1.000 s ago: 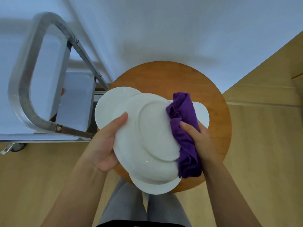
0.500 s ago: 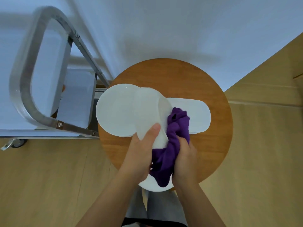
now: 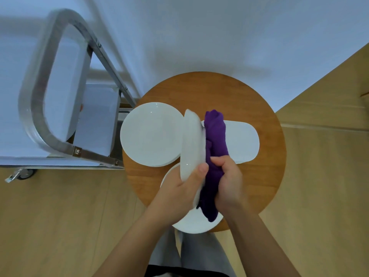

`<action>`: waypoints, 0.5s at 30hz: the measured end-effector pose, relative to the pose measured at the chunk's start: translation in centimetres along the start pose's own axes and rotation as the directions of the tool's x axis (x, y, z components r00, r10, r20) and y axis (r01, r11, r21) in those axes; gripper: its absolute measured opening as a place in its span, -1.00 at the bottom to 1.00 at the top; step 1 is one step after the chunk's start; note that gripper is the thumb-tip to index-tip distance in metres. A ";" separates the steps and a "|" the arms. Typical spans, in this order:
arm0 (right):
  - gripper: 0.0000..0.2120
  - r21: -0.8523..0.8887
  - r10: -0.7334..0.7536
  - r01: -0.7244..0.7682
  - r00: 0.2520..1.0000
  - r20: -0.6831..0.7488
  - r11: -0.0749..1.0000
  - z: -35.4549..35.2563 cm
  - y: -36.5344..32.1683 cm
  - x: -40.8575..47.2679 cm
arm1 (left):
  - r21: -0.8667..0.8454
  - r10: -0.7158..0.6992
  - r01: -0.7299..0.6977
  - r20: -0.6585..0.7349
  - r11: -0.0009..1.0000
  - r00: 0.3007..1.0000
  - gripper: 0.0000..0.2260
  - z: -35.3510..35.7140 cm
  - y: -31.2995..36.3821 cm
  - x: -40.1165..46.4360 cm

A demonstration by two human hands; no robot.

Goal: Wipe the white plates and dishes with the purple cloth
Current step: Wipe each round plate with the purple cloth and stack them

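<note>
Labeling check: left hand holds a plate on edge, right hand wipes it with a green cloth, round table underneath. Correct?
One error: the cloth is purple, not green, per the head view. The rest holds: left hand holds the plate on edge, right hand grips the cloth against it, over the round table.

Round wooden table sits against a white wall, on light wood floor. Metal-framed cart on casters stands left of it.

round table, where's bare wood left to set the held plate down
Bare wood on the round table lies along the far edge, beyond the round plate and oblong dish, and at the right rim. The near side is crowded by the near plate and both hands.
</note>
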State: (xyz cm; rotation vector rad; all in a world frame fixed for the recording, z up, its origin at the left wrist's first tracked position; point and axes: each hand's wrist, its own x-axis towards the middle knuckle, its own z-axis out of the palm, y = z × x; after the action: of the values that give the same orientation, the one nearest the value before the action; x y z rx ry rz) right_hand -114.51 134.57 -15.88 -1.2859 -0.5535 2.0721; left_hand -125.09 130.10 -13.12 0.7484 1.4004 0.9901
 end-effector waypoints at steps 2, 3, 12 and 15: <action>-0.63 -0.013 -0.020 0.021 0.999 0.040 1.000 0.1 0.5 -0.6 | 0.043 0.024 -0.024 -0.003 0.999 1.000 -0.57 0.2 0.0 0.2; -0.63 -0.013 -0.034 0.035 0.998 0.047 0.999 -0.1 0.8 -0.9 | 0.094 0.041 -0.039 -0.009 0.995 0.999 -0.58 0.3 -0.1 0.2; -0.64 0.148 0.038 -0.036 0.999 -0.005 0.988 -4.5 -0.6 -1.9 | 0.826 -0.010 -0.255 0.301 0.503 0.954 -0.45 -0.2 -1.0 0.5; -0.52 -0.030 -0.015 0.014 1.000 -0.006 0.999 -4.7 -3.0 -1.4 | 0.909 -0.105 -0.377 0.399 0.178 0.911 -0.42 0.6 -2.0 0.3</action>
State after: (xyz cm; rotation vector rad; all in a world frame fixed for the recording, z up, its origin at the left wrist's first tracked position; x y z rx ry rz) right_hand -108.93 135.87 -15.14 -1.3008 -0.5911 2.0546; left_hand -124.30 129.56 -15.03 1.9838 1.5194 -0.1905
